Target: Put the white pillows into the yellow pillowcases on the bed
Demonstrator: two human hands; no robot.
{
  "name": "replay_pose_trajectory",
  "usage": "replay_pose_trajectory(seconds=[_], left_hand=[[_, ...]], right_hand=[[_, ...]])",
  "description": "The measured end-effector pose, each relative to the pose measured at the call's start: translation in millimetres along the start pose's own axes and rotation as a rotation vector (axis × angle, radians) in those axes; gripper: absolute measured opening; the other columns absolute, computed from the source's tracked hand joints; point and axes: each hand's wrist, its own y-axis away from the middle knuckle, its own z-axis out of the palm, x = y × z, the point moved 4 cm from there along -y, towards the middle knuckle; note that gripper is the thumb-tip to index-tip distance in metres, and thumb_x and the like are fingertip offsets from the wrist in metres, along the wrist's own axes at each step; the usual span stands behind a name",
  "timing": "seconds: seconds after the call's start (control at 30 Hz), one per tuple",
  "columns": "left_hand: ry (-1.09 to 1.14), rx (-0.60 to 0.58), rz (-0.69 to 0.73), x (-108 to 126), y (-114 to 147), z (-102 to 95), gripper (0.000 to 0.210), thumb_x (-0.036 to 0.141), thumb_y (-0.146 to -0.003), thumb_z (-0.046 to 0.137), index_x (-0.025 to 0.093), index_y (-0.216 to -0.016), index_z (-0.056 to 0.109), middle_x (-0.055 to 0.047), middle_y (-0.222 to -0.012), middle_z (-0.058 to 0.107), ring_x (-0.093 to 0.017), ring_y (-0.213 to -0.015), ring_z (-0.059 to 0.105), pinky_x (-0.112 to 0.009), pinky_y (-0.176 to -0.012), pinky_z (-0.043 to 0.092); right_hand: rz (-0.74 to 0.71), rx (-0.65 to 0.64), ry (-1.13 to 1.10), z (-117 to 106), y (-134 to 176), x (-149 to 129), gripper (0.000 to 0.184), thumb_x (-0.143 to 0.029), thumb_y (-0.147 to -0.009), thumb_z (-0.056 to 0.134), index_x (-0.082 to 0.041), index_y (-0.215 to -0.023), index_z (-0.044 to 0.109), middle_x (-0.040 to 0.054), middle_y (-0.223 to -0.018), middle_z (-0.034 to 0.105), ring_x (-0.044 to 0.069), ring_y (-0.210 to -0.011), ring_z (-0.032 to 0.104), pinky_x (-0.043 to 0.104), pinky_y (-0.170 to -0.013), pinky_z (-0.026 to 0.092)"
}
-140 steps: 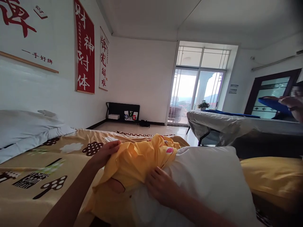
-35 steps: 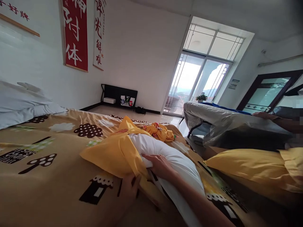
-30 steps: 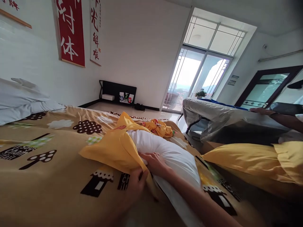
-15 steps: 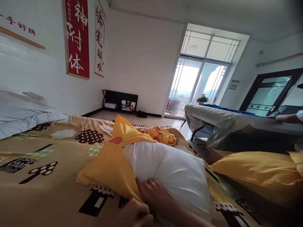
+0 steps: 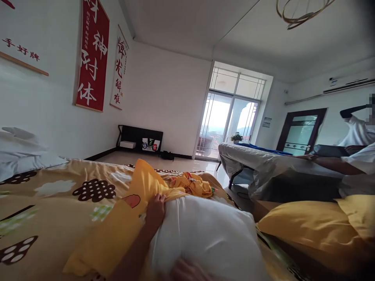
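Note:
A white pillow (image 5: 205, 230) lies on the bed, its left end partly inside a yellow pillowcase (image 5: 102, 234) with an orange print. My left hand (image 5: 156, 208) is closed on the pillowcase's opening edge, at the far side of the pillow. At the bottom of the view my right hand (image 5: 189, 269) rests against the pillow's near part. Motion smears its fingers, and the frame edge cuts it off.
The bed carries a patterned tan sheet (image 5: 64, 210). Crumpled yellow cloth (image 5: 195, 184) lies beyond the pillow. On the right are a yellow-covered pillow (image 5: 310, 222), a plastic-covered table (image 5: 263, 160) and another person's arm (image 5: 331, 164). White bedding (image 5: 23, 148) lies at far left.
My left hand has moved from the near edge up to the far edge of the pillowcase opening. My right hand has drawn back toward me. The view has tilted upward.

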Motion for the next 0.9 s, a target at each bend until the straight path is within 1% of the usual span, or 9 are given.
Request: replay_pose_trajectory(seconds=[0.03, 0.13, 0.2, 0.27, 0.37, 0.43, 0.63, 0.73, 0.9], left_hand=[[0.01, 0.005, -0.004, -2, 2, 4.9, 0.032, 0.01, -0.088, 0.037, 0.014, -0.102, 0.066, -0.011, -0.099, 0.065, -0.022, -0.097, 0.058, -0.034, -0.086, 0.044], [0.03, 0.048, -0.006, -8, 9, 8.5, 0.03, 0.012, -0.088, 0.038, 0.016, -0.102, 0.065, -0.009, -0.1, 0.063, -0.021, -0.097, 0.057, -0.033, -0.086, 0.044], [0.056, 0.094, 0.008, -12, 14, 9.2, 0.03, 0.012, -0.088, 0.038, 0.017, -0.101, 0.064, -0.008, -0.099, 0.062, -0.021, -0.095, 0.056, -0.033, -0.084, 0.046], [0.109, 0.2, 0.072, -18, 19, 10.2, 0.029, 0.012, -0.087, 0.039, 0.017, -0.1, 0.065, -0.008, -0.096, 0.062, -0.02, -0.092, 0.057, -0.032, -0.081, 0.048], [0.127, 0.413, 0.211, -24, 26, 7.5, 0.033, 0.01, -0.085, 0.041, 0.016, -0.106, 0.065, -0.01, -0.097, 0.062, -0.022, -0.092, 0.057, -0.034, -0.08, 0.049], [0.058, 0.46, 0.25, -22, 26, -0.1, 0.035, 0.009, -0.083, 0.042, 0.018, -0.106, 0.066, -0.01, -0.098, 0.063, -0.023, -0.093, 0.057, -0.037, -0.081, 0.048], [0.009, 0.201, 0.307, 30, 2, -56.2, 0.044, 0.004, -0.075, 0.044, 0.02, -0.113, 0.061, -0.008, -0.106, 0.064, -0.023, -0.1, 0.056, -0.036, -0.087, 0.044], [0.106, 0.048, 0.27, 60, -16, -86.0, 0.03, 0.005, -0.07, 0.044, 0.02, -0.09, 0.062, -0.005, -0.094, 0.067, -0.019, -0.089, 0.059, -0.029, -0.077, 0.043], [0.331, 0.127, 0.123, 72, -24, -118.1, 0.021, 0.006, -0.063, 0.045, 0.02, -0.078, 0.052, 0.002, -0.072, 0.061, -0.014, -0.071, 0.056, -0.022, -0.065, 0.039]], right_hand=[[0.038, -0.043, -0.068, -19, -2, 25, 0.053, -0.03, -0.086, 0.058, -0.026, -0.137, 0.043, -0.0014, -0.089, 0.071, 0.015, -0.076, 0.064, 0.024, -0.067, 0.048], [0.561, -0.028, -0.048, -65, -1, 123, 0.081, -0.044, -0.08, 0.063, -0.017, -0.148, 0.029, 0.0132, -0.139, 0.05, 0.026, -0.124, 0.048, 0.038, -0.102, 0.038], [0.827, -0.102, -0.021, -63, 7, 169, 0.076, -0.05, -0.08, 0.061, -0.019, -0.145, 0.036, 0.014, -0.139, 0.05, 0.03, -0.128, 0.044, 0.047, -0.106, 0.032], [0.919, -0.227, -0.063, -42, 14, 184, 0.067, -0.051, -0.083, 0.057, -0.02, -0.14, 0.044, 0.0138, -0.133, 0.056, 0.031, -0.121, 0.052, 0.047, -0.102, 0.036], [0.858, -0.231, -0.069, -18, 15, 170, 0.051, -0.045, -0.087, 0.054, -0.023, -0.133, 0.052, 0.0114, -0.123, 0.064, 0.027, -0.112, 0.059, 0.041, -0.097, 0.041], [0.755, -0.169, -0.026, -17, 11, 149, 0.037, -0.038, -0.088, 0.056, -0.024, -0.122, 0.06, 0.0087, -0.112, 0.068, 0.024, -0.104, 0.062, 0.038, -0.095, 0.042], [0.406, 0.094, 0.17, -56, -15, 84, 0.035, -0.014, -0.083, 0.058, -0.018, -0.118, 0.06, 0.0078, -0.097, 0.071, 0.022, -0.09, 0.064, 0.036, -0.09, 0.042], [0.307, 0.118, 0.192, -88, -41, 71, 0.033, -0.011, -0.084, 0.052, -0.016, -0.116, 0.059, 0.0078, -0.093, 0.07, 0.021, -0.087, 0.063, 0.037, -0.09, 0.041], [0.106, 0.028, 0.253, -121, -92, 86, 0.026, -0.01, -0.089, 0.041, -0.014, -0.102, 0.064, 0.0091, -0.093, 0.067, 0.02, -0.083, 0.059, 0.036, -0.079, 0.042]])
